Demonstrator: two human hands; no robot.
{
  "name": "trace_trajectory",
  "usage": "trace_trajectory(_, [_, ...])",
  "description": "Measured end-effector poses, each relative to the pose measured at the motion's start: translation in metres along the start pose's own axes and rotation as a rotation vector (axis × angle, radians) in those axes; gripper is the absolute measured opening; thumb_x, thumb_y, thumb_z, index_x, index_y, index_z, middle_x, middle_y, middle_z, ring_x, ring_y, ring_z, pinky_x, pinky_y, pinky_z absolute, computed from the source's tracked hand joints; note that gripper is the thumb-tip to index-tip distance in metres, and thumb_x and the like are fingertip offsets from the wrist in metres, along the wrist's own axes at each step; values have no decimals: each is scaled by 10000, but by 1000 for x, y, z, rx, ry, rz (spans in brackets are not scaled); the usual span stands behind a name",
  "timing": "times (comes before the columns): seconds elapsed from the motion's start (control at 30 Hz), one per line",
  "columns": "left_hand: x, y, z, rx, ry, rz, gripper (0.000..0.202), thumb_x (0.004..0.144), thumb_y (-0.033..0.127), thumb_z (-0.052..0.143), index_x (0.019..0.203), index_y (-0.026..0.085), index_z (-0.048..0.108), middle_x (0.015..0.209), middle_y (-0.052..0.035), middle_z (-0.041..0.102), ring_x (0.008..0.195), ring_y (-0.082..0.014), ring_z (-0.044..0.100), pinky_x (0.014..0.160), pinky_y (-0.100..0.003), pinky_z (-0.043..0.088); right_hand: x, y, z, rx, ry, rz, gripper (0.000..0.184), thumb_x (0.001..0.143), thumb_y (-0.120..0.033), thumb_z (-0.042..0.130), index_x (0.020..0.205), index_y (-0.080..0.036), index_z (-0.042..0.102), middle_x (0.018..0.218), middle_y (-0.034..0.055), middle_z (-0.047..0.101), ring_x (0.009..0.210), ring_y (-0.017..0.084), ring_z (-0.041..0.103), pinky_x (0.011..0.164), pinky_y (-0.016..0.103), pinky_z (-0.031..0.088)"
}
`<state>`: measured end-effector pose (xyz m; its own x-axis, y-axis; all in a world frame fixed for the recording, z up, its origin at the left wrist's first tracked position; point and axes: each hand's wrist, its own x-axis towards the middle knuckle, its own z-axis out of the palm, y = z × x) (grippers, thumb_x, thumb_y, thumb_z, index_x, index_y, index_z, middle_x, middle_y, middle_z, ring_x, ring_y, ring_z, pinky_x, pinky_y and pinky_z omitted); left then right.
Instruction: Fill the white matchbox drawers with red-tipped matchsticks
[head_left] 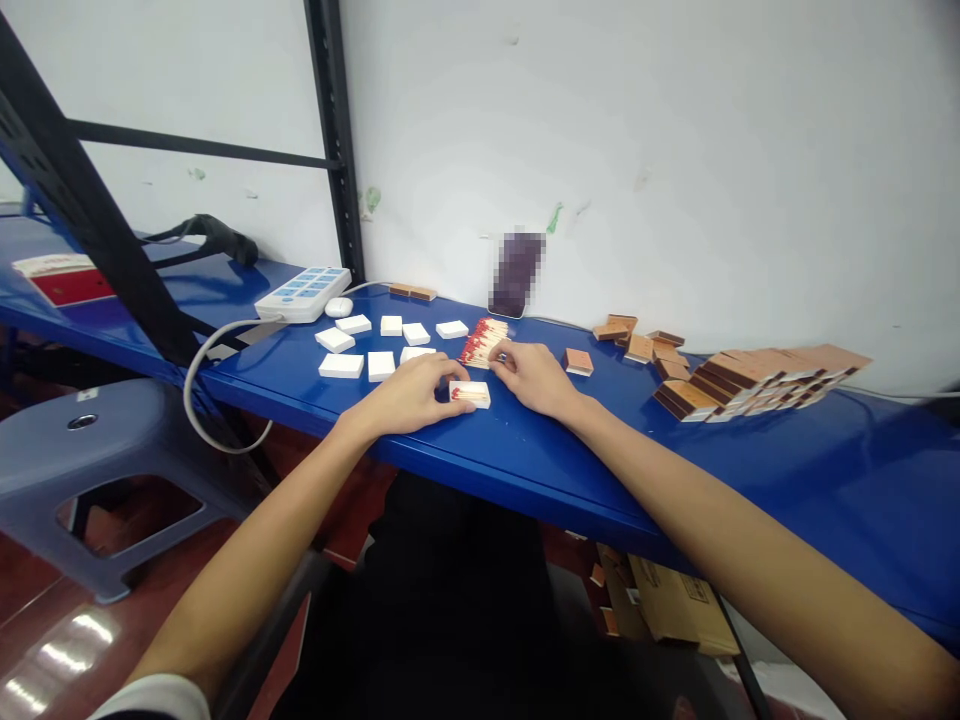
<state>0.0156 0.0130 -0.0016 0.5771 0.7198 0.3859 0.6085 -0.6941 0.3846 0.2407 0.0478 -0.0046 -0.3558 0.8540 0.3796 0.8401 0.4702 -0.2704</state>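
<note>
My left hand (417,392) rests on the blue shelf (787,470) with its fingers curled round a small white matchbox tray (471,394) that has red-tipped matches in it. My right hand (529,372) lies just right of the tray, its fingertips pinched at the edge of a loose pile of red-tipped matches (482,341). Several white trays (379,343) lie in rows to the left of my hands.
A row of brown matchbox sleeves (757,382) leans at the right, with loose sleeves (634,340) behind. A white power strip (303,293) with its cable sits at the back left, a blurred dark object (517,273) against the wall. A grey plastic stool (82,470) stands lower left.
</note>
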Motion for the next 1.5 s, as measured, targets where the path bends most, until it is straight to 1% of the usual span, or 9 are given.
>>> trace_trajectory(0.1, [0, 0, 0, -12, 9, -12, 347, 841, 476, 683, 1042, 194, 671, 921, -46, 651, 845, -220, 601, 788, -344, 454, 1, 1, 2, -27, -22, -8, 175, 939, -250, 518, 967, -215, 686, 807, 37, 678, 706, 182, 560, 636, 285, 324])
trace_trajectory(0.23, [0, 0, 0, -15, 0, -17, 343, 838, 472, 687, 1043, 196, 672, 925, -45, 649, 839, -215, 600, 783, -340, 454, 1, -1, 2, -12, -30, 12, 169, 938, -270, 529, 941, -214, 688, 806, 33, 675, 698, 173, 562, 623, 277, 324])
trace_trajectory(0.43, [0, 0, -1, -28, -3, -21, 340, 838, 474, 688, 1035, 198, 673, 923, -43, 643, 835, -213, 596, 779, -339, 452, 0, -3, 0, 4, -77, 27, 142, 942, -250, 526, 929, -203, 660, 812, 29, 675, 700, 163, 562, 636, 273, 330])
trace_trajectory(0.57, [0, 0, -1, -33, -3, -14, 341, 837, 474, 691, 1036, 198, 673, 917, -41, 643, 830, -210, 593, 776, -336, 450, 0, -2, -2, -3, -124, 29, 148, 965, -261, 493, 955, -201, 628, 846, 43, 684, 718, 173, 572, 635, 274, 330])
trace_trajectory(0.7, [0, -1, -1, -29, -3, -10, 344, 837, 478, 691, 1035, 197, 673, 915, -39, 645, 822, -206, 590, 770, -333, 448, -2, -2, -3, -6, -134, 7, 174, 988, -267, 446, 986, -199, 607, 915, 63, 699, 769, 189, 594, 649, 280, 337])
trace_trajectory(0.87, [1, -2, -1, -24, 0, -9, 364, 834, 479, 697, 1053, 189, 677, 911, -41, 644, 818, -205, 589, 766, -330, 448, -4, -1, -4, 4, -160, -10, 149, 974, -262, 463, 952, -201, 597, 844, 44, 686, 692, 169, 561, 621, 274, 312])
trace_trajectory(0.97, [1, -2, -1, -22, -3, -16, 367, 836, 475, 695, 1063, 187, 677, 922, -43, 647, 826, -206, 591, 771, -331, 449, -4, -1, -4, 29, -146, -28, 138, 966, -258, 471, 940, -198, 592, 800, 28, 666, 655, 157, 532, 605, 271, 298])
trace_trajectory(1.2, [1, -1, -1, -33, -9, -30, 363, 835, 454, 704, 1079, 188, 677, 935, -42, 651, 834, -204, 594, 780, -327, 451, -4, -1, -1, 62, -122, -48, 169, 961, -285, 491, 948, -192, 631, 743, 16, 625, 643, 153, 505, 610, 270, 300])
trace_trajectory(1.5, [1, -2, -1, -45, -4, -16, 365, 834, 458, 707, 1081, 191, 680, 947, -43, 652, 836, -202, 597, 783, -330, 457, -5, -1, -5, 87, -147, -126, 120, 920, -231, 537, 929, -182, 647, 727, -1, 595, 632, 133, 475, 610, 258, 292])
